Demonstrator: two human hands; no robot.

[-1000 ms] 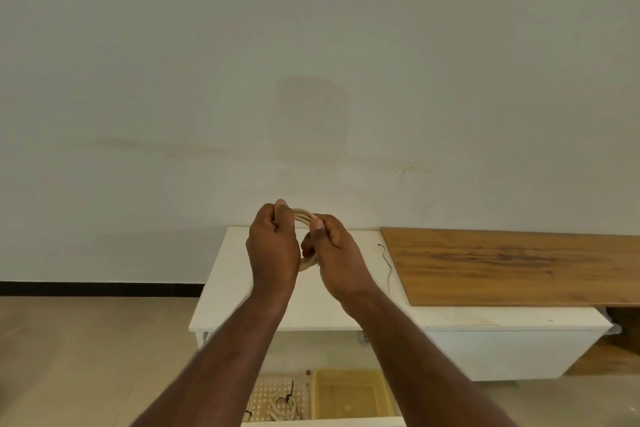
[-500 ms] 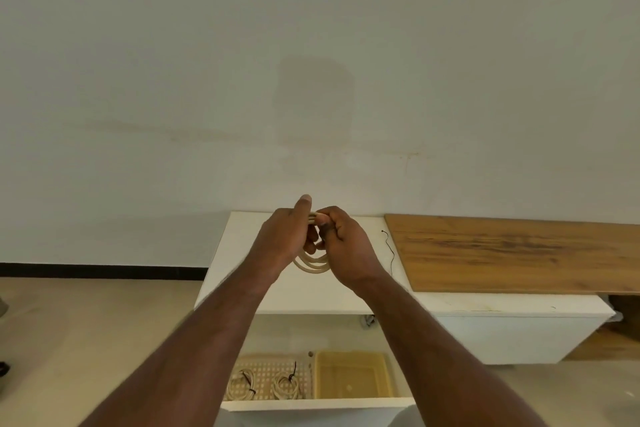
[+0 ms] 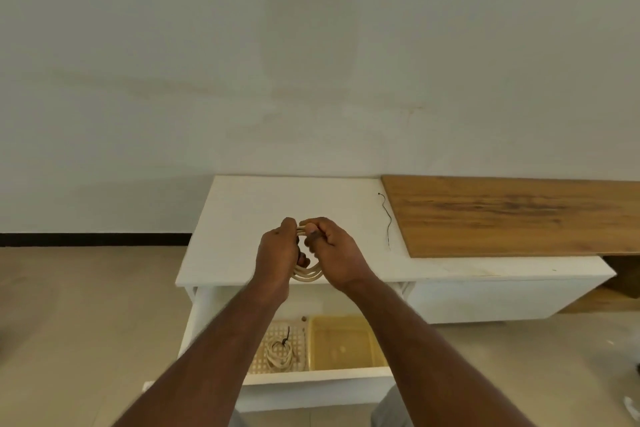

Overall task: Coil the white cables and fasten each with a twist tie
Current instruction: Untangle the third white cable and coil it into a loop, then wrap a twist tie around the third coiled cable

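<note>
left hand [image 3: 277, 253], right hand [image 3: 334, 255], both curled, touching

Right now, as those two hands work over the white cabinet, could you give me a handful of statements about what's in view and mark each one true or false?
1. Both the left hand and the right hand grip the coiled white cable. True.
2. A loose black twist tie lies on the white cabinet top. True.
3. The drawer under the cabinet top is pushed closed. False: it is pulled open.
4. The perforated basket in the drawer holds a tied cable coil. True.
5. The wooden board lies on the floor. False: it rests on the cabinet top, to the right.
</note>
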